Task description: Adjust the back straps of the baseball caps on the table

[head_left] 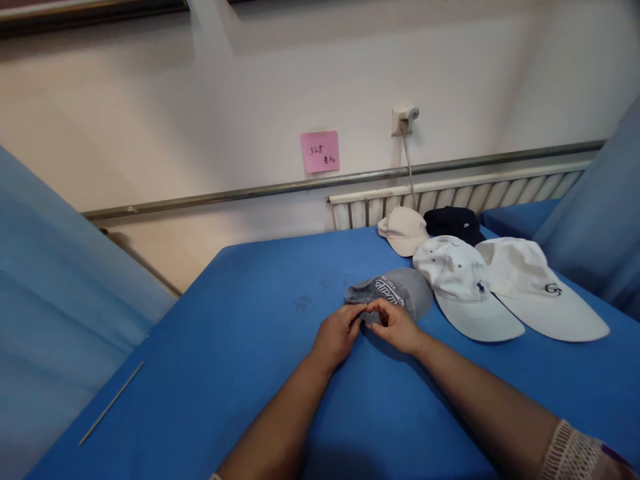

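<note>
A grey baseball cap [413, 293] with white lettering lies on the blue-covered table [240, 333], its brim pointing right. At the cap's near edge, my left hand [340, 332] is closed, thumb and fingers pinching the fabric. My right hand [397, 328] pinches the same edge just beside it, thumb and index finger curved into a ring. The fingertips of both hands nearly meet. What lies right under the fingertips is hidden. Touching the grey cap's right side is a white cap [453, 280] with a small dark logo.
Behind stand a cream cap [404, 230] and a dark navy cap [453, 221]; a long-brimmed white cap [540, 287] lies at right. A thin stick [111, 403] rests at the left edge. Beyond the table are a radiator [460, 197], a metal rail [240, 195] and blue curtains [55, 293].
</note>
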The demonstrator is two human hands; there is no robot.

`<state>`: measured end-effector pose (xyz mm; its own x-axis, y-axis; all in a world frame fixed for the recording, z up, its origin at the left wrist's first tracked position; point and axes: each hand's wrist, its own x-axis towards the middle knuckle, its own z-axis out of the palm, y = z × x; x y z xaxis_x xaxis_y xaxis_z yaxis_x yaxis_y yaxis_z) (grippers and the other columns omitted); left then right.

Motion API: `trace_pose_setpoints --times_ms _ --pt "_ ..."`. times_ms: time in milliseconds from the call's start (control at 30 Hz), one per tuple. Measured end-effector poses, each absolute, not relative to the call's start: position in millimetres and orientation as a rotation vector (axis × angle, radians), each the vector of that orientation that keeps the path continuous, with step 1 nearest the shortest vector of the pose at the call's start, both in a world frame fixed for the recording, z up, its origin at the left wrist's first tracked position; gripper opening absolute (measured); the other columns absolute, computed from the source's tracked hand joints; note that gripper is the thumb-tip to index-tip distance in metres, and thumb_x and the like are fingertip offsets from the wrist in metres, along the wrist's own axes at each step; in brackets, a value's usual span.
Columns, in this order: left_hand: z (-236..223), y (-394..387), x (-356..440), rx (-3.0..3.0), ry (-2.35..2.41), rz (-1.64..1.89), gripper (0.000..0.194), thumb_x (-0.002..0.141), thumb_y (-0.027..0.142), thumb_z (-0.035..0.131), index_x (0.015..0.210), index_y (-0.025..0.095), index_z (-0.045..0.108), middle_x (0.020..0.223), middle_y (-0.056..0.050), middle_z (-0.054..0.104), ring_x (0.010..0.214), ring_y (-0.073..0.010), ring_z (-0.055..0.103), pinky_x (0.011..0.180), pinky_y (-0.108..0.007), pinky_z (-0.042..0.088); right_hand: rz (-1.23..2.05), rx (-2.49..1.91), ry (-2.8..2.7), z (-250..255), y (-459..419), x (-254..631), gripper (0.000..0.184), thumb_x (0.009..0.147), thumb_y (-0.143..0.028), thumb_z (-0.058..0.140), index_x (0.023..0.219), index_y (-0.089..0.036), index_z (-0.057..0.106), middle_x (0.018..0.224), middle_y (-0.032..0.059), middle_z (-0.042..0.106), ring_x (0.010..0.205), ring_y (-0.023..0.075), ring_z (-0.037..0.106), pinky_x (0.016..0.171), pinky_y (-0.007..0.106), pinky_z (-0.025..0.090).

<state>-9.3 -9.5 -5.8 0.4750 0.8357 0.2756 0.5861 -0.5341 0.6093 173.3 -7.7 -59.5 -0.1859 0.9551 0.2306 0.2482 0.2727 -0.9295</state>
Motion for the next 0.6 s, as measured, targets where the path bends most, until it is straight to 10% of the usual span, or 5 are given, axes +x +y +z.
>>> trace_pose_setpoints --times_ms 600 --pt "2.7 -13.0 -5.5 2.443 1.522 0.488 0.023 0.091 0.024 0.047 0.094 0.021 0.07 0.091 -0.006 0.074 0.08 -0.0194 0.067 0.069 -0.027 0.043 1.012 -1.103 -1.671 -53.5 -12.5 175.3 0.025 0.077 -0.021 0.063 0.101 -0.022 0.061 0.087 0.0006 0.066 0.066 0.0135 0.055 0.061 0.026 0.045"
